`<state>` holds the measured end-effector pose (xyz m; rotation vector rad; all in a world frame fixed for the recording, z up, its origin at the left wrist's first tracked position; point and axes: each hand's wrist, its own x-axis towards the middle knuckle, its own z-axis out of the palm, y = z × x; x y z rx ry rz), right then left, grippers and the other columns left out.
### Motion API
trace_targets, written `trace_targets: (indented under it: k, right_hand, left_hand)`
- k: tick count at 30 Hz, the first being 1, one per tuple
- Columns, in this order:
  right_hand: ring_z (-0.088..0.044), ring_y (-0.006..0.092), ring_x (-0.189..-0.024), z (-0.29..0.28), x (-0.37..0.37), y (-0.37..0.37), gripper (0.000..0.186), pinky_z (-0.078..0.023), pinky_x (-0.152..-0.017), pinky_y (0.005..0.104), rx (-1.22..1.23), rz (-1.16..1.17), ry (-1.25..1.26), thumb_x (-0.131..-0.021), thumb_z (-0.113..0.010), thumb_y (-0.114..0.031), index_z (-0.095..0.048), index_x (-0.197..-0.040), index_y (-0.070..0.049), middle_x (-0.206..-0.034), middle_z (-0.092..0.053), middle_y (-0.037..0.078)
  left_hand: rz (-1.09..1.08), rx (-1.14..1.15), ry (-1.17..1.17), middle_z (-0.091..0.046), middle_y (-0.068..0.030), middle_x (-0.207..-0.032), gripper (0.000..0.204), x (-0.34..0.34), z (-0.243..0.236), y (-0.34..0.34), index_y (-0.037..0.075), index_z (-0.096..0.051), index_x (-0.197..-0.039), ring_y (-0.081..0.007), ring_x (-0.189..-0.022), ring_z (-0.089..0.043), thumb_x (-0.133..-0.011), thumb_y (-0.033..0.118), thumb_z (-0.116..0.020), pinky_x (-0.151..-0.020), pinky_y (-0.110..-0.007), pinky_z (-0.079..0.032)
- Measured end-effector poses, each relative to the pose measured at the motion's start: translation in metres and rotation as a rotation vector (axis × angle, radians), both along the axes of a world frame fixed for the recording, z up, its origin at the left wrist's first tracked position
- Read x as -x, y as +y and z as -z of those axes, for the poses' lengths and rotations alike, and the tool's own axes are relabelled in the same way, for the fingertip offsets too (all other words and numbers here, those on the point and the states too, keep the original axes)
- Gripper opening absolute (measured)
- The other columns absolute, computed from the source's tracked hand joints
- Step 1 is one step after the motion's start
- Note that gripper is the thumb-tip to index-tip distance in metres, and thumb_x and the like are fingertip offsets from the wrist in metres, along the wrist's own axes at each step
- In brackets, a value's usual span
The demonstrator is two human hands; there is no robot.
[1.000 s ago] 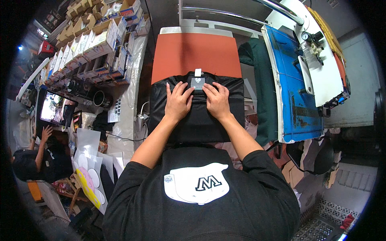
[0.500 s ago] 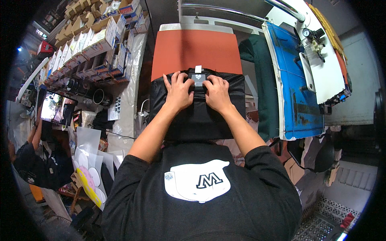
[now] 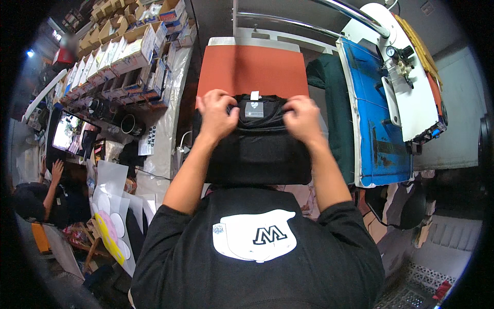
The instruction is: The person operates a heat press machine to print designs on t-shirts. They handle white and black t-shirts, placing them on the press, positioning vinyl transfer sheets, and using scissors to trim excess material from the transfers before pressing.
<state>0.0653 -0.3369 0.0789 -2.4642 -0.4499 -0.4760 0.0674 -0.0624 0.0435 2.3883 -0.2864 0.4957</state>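
A black T-shirt [image 3: 257, 159] lies over the near part of an orange-red flat board [image 3: 272, 67], its neckline toward the far side. Inside the neck sits a grey label patch [image 3: 254, 109] with a pale heart mark, and a small white tag [image 3: 254, 96] stands up behind it. My left hand [image 3: 217, 114] is closed on the shirt at the left of the collar, fingers curled. At the collar's right side my right hand [image 3: 304, 119], slightly blurred, also pinches the fabric. Both fingertips are partly hidden by the hands.
Shelved cardboard boxes [image 3: 126, 54] and a lit screen [image 3: 70, 133] stand on the left. A co-worker's hand [image 3: 56, 172] shows below the screen. To the right are dark green fabric [image 3: 337, 118], a blue padded panel [image 3: 373, 113] and a white machine with a pressure gauge [image 3: 391, 51].
My hands have moved apart from beside the label to the collar's two sides. The neckline now lies wider, showing the whole label. At the left, the co-worker's arm has lowered from the screen.
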Motion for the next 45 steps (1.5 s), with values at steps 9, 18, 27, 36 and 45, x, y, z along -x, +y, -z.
trace_targets:
  k: [9, 18, 27, 36, 45]
  right_hand:
    - [-0.064, 0.0391, -0.096, -0.106, 0.13, -0.325, 0.046, -0.05, -0.086, 0.0467, 0.201, 1.138, -0.402, -0.099, -0.056, -0.044, -0.07, -0.1, -0.001, -0.102, -0.07, 0.018]
    - [-0.058, 0.0502, -0.106, -0.081, 0.116, -0.363, 0.067, -0.043, -0.095, 0.0554, 0.476, 1.065, 0.08, -0.102, -0.036, -0.057, -0.074, -0.102, -0.001, -0.111, -0.068, 0.027]
    - [-0.061, 0.0476, -0.108, -0.09, 0.115, -0.304, 0.076, -0.046, -0.095, 0.052, 0.292, 1.018, 0.142, -0.098, -0.036, -0.066, -0.074, -0.107, 0.0, -0.114, -0.068, 0.026]
    - [-0.059, 0.0423, -0.108, -0.092, 0.122, -0.147, 0.054, -0.042, -0.101, 0.0483, 0.418, 0.607, -0.216, -0.098, -0.053, -0.053, -0.075, -0.106, -0.004, -0.115, -0.069, 0.021]
    - [-0.016, 0.0477, -0.148, -0.091, 0.105, -0.08, 0.108, -0.042, -0.105, 0.0605, 0.338, 0.513, -0.628, -0.077, -0.073, -0.068, -0.018, -0.16, -0.027, -0.161, -0.013, 0.026]
  left_hand:
    - [-0.39, 0.079, 0.046, -0.064, -0.0167, -0.103, 0.007, 0.157, 0.052, 0.147, 0.002, -0.067, -0.089, -0.0351, -0.103, -0.061, -0.081, 0.003, -0.066, -0.092, -0.042, -0.048]
    - [-0.337, 0.083, 0.184, -0.062, -0.0187, -0.112, 0.011, 0.231, 0.064, 0.107, 0.002, -0.067, -0.092, -0.0363, -0.109, -0.059, -0.081, 0.004, -0.067, -0.097, -0.044, -0.046]
    - [-0.402, 0.149, 0.274, -0.064, -0.0172, -0.105, 0.011, 0.304, 0.106, 0.123, 0.004, -0.068, -0.089, -0.0363, -0.103, -0.062, -0.08, 0.009, -0.069, -0.091, -0.044, -0.051]
    - [-0.219, 0.124, 0.684, -0.069, -0.0207, -0.103, 0.027, 0.374, 0.159, 0.076, 0.003, -0.071, -0.101, -0.0385, -0.102, -0.064, -0.082, 0.021, -0.066, -0.09, -0.046, -0.052]
    - [-0.35, 0.02, 1.069, -0.071, -0.0192, -0.107, 0.032, 0.487, 0.155, 0.089, 0.008, -0.072, -0.107, -0.0386, -0.103, -0.067, -0.084, 0.03, -0.068, -0.086, -0.049, -0.053]
